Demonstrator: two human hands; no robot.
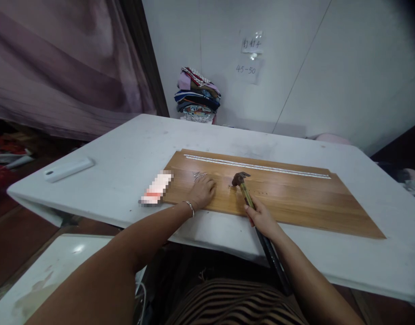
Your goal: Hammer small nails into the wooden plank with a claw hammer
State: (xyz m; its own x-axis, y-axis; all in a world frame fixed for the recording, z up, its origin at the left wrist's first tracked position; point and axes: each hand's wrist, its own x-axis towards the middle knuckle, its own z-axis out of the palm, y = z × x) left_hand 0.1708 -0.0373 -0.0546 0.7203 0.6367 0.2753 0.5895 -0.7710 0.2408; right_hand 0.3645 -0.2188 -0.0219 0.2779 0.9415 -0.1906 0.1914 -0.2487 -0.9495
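White table point(109, 167) spanning the middle of the frame. Wood-grain board point(315, 198) lying flat on it, centre to right, near edge toward the bottom of the frame. White marked strips, 2, running along the board's far side. Stack of folded cloth point(197, 97) at upper centre, beyond the table. Claw hammer point(267, 247) slanting from centre toward lower right, head over the board; contact with the board: cannot tell. Right hand point(264, 220) at centre right, fingers wrapped round the hammer's handle. Left hand point(203, 191) on the board, just left of centre, fingers curled; pinching anything: cannot tell. Loose nails point(199, 176) on the board, just beyond the left hand. Row of small dark marks point(260, 192) on the board, right of the hammer head.
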